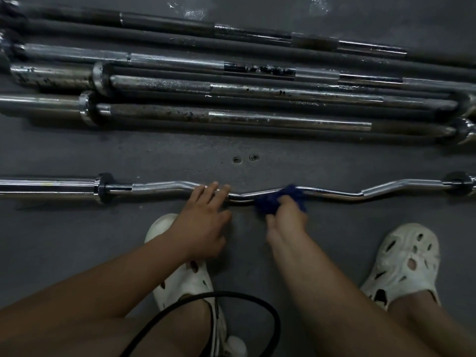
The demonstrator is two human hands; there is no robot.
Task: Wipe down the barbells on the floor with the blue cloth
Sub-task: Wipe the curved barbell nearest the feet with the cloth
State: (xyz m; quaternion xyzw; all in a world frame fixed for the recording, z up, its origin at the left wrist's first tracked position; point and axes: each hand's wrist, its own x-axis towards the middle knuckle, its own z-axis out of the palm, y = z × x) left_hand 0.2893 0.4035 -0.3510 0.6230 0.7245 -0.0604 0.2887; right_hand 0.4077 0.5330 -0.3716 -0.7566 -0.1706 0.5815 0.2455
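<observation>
Wavy chrome curl barbell (334, 195) lying crosswise on the dark grey floor (180, 155), just ahead of two white perforated clogs (404, 264). Left hand (203, 215) laid on the shaft, fingers straight and slightly apart. Right hand (288, 216) curled round a crumpled blue cloth (270, 202), pressing it on the middle bend. Beyond, a bare strip of floor, then worn straight steel barbells (231, 99) side by side.

On my remote feed, a dark grey floor (334, 163) fills the whole view, its surface matt and finely speckled. Two small round fittings (253, 157), side by side, sit sunk into it near the centre. The light is dim; pale glare patches (192, 13) shine on the floor's far edge.
</observation>
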